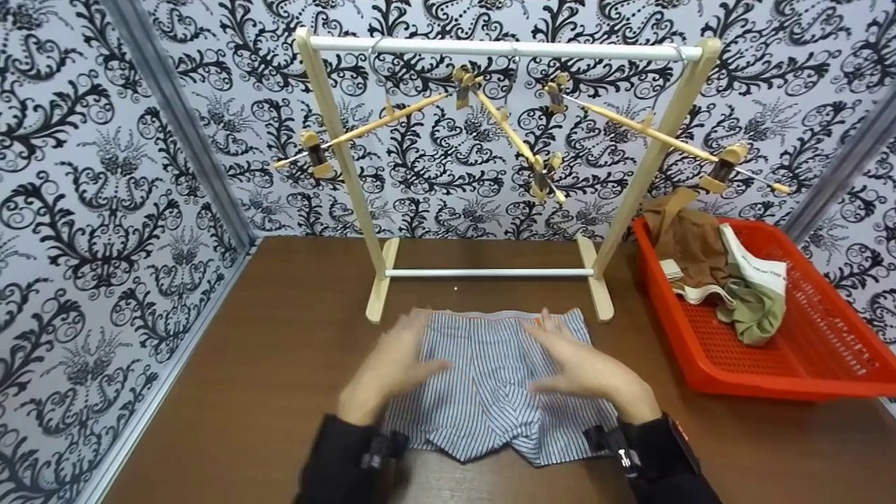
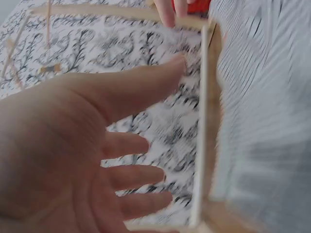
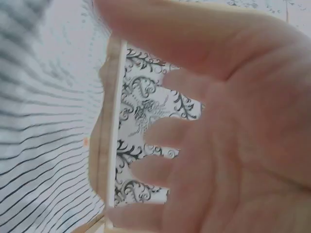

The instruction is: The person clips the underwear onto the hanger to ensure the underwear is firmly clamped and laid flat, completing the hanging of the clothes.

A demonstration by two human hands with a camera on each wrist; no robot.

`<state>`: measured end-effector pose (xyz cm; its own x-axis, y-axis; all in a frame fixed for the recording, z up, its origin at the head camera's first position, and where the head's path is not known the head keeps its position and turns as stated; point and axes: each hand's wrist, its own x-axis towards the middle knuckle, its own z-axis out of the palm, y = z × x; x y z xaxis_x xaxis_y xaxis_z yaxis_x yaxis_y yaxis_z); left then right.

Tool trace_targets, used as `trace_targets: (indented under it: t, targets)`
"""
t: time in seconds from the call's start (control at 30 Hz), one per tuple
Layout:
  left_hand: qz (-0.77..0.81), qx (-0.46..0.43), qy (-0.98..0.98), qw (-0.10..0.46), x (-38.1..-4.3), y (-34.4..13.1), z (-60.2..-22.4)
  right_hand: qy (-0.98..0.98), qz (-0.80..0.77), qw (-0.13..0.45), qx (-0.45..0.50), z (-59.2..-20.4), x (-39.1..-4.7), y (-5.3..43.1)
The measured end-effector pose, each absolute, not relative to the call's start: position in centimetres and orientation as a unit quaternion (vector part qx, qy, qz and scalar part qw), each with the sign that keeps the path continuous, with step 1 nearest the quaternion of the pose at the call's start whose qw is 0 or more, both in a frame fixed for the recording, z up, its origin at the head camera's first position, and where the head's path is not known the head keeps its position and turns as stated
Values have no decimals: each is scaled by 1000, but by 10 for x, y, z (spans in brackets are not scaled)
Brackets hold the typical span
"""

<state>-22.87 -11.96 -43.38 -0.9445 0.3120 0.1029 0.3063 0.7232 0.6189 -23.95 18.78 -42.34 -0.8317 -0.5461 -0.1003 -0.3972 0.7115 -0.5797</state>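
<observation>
Striped shorts in blue-grey and white lie spread on the brown table, waistband toward the rack. My left hand hovers over their left side, blurred in the head view. Its fingers are spread and hold nothing, as the left wrist view of the hand confirms. Over the right side of the shorts is my right hand, thumb apart from the fingers. In the right wrist view the palm is bare, with the striped cloth beside it.
A wooden rack stands behind the shorts, with several clip hangers on its white top bar. At the right, a red basket holds a brown garment and a green-and-white one. Patterned walls enclose the table.
</observation>
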Motion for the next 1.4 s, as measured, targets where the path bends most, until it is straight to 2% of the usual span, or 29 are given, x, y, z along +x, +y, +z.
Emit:
trace_targets:
  t: [0.27,0.47,0.67,0.97,1.4]
  targets:
    - [426,111,887,-138,-241,-176,-380,891,-362,51,-269,-388,-273,150]
    - [599,45,782,-167,-252,-206,-337,801,-550,74,-225,-350,-304,104]
    - [677,47,705,-206,-258,-214,-300,682,-700,95,-189,-313,-331,54]
    - [748,55,625,-217,-260,-205,-274,516,-835,102,-161,-270,-348,1]
    - [796,52,572,-190,-259,-201,-269,412,-891,111,-154,-244,-351,-16]
